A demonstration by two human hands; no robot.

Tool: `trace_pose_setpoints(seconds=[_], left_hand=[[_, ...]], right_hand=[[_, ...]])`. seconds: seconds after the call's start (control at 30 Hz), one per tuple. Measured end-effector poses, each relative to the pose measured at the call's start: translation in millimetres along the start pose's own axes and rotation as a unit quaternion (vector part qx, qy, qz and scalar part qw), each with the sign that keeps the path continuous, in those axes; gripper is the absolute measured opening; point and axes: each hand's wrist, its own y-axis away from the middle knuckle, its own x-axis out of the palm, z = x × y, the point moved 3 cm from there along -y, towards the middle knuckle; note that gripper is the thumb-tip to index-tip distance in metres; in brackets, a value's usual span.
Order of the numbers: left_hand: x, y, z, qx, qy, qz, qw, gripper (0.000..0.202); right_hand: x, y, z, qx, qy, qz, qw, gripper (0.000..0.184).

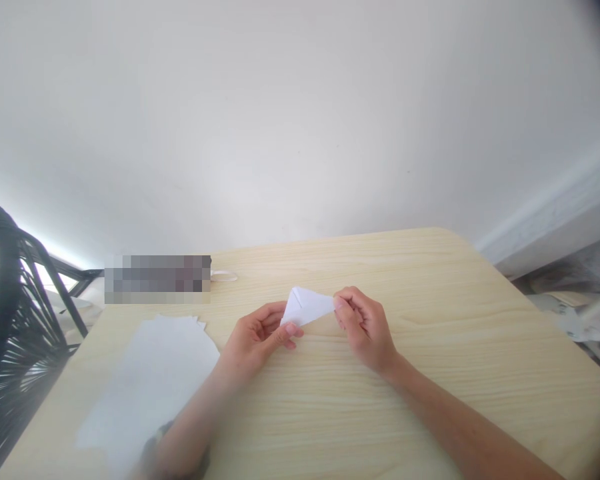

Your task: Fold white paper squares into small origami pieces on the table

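Note:
Between my two hands, above the middle of the table, is a small piece of folded white paper (pixel 307 307), wide at the left and tapering to the right. My left hand (pixel 260 332) grips its wide end, the thumb on the near lower edge and the fingers behind. With thumb and fingers pinched together, my right hand (pixel 363 323) holds the narrow right tip. A crease and a folded flap show near the upper left corner of the paper.
Loose white sheets (pixel 153 380) lie stacked on the pale wooden table (pixel 430 413), beside my left forearm. A pixelated dark item (pixel 157 279) sits at the far left edge. A dark woven chair (pixel 10 320) stands left, and a white wall (pixel 300 120) rises behind.

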Motion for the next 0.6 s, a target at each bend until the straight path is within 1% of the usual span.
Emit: trace_pose_setpoints(seconds=[0.13,0.17,0.23,0.37,0.47,0.6], left_hand=[[-3.7,-0.4,3.3,-0.018,-0.037,-0.073,0.996,0.031],[-4.8,-0.2,3.6,-0.018,-0.048,-0.081,0.995,0.03],[-6.0,0.5,3.5,-0.014,-0.065,-0.072,0.995,0.028],[-6.6,2.3,2.7,0.001,-0.091,-0.021,0.996,0.025],[-5.7,2.8,4.0,0.006,-0.073,0.011,0.997,0.025],[-5.2,2.7,5.9,-0.001,-0.044,0.018,0.999,0.025]], right_hand=[[-1.0,-0.8,0.9,-0.019,0.011,-0.016,1.0,0.014],[-0.9,-1.1,1.5,-0.024,0.015,-0.015,0.999,0.014],[-0.6,-1.5,2.4,-0.032,0.023,-0.013,0.999,0.014],[-0.4,-1.7,1.6,-0.022,0.039,-0.011,0.999,0.013],[0.2,-1.4,-0.4,-0.003,0.04,-0.01,0.999,0.013],[2.6,-0.7,-2.7,0.02,0.016,-0.006,1.0,0.012]])
